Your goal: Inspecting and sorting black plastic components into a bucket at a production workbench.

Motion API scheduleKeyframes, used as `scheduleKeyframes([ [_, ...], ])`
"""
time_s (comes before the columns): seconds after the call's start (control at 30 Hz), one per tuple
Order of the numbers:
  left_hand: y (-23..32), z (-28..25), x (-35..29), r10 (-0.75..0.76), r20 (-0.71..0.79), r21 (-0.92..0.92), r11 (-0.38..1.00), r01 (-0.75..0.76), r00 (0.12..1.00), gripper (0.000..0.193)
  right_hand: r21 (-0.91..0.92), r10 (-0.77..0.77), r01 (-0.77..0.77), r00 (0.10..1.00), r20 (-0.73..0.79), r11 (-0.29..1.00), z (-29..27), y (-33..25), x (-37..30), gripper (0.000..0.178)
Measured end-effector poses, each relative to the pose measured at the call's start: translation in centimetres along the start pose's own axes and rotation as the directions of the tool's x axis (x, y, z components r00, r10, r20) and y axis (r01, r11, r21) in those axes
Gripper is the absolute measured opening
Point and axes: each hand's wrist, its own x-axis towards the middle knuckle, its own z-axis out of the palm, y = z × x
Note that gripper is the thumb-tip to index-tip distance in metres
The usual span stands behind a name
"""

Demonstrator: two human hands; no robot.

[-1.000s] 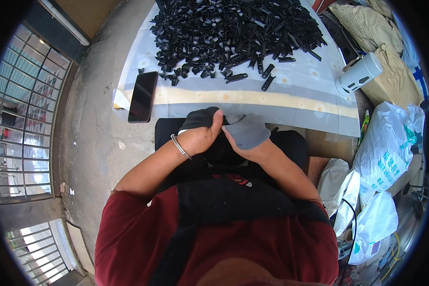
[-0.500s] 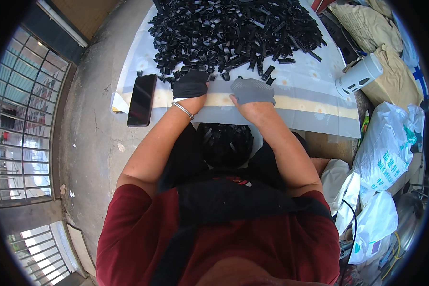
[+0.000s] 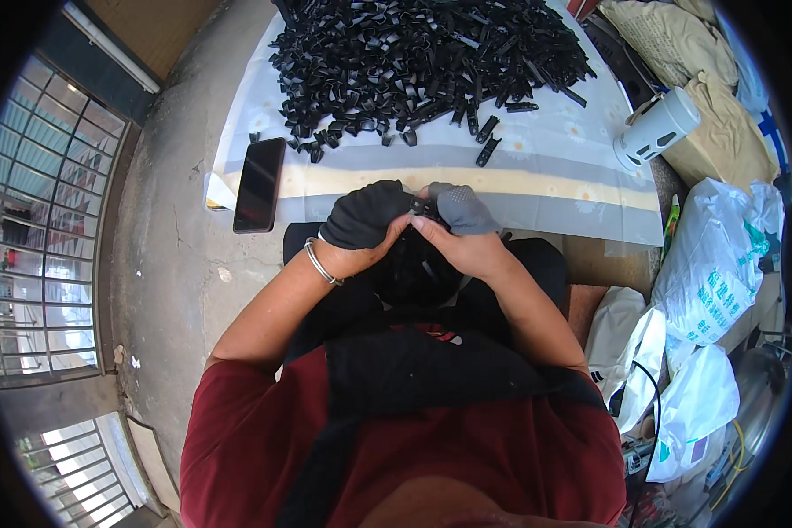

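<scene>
Black and flat, a phone (image 3: 260, 185) lies at the left side of the desk (image 3: 537, 185). Rightward, the left hand (image 3: 366, 222), dark-gloved, has a narrow grip, pinching a small black piece (image 3: 425, 208). That piece sits between both hands' fingertips, by the desk's near edge, partly covered by them. The right hand (image 3: 463, 220), grey-gloved, pinches it from the other side, its grip equally narrow. Farther right stands a white tumbler (image 3: 658, 128).

Maroon shirt (image 3: 519, 440), silver bangle (image 3: 319, 262); left hand (image 3: 367, 220) black-gloved, right hand (image 3: 463, 213) grey-gloved.
</scene>
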Motion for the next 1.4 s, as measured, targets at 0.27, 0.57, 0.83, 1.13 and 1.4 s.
scheduleKeyframes([
  [0.27,1.2,-0.5,-0.5,-0.613,0.499,-0.579,0.290,0.762,0.612,0.024,0.040,0.061,-0.059,0.996,-0.067,0.997,0.5,-1.0,-0.7,0.026],
  [0.57,0.6,-0.1,-0.6,-0.634,0.362,-0.582,0.419,0.697,0.683,0.047,-0.165,0.117,-0.094,0.984,0.137,0.982,-1.7,-2.2,-0.8,0.023],
  [0.83,1.4,-0.3,0.1,-0.554,0.301,-0.492,0.607,0.624,0.776,0.040,-0.470,-0.184,0.202,0.979,0.085,0.859,-0.8,-2.3,-0.9,0.017],
  [1.13,0.6,-1.3,0.9,-0.336,0.482,-0.064,0.908,0.415,0.809,0.047,-0.382,-0.193,0.222,0.975,0.114,0.897,0.6,-0.3,-1.5,0.021],
  [1.4,-6.7,2.9,3.7,-0.370,-0.052,0.341,0.866,0.365,0.927,0.032,-0.863,-0.065,0.089,0.996,0.065,0.498,-6.4,5.1,4.7,0.012],
])
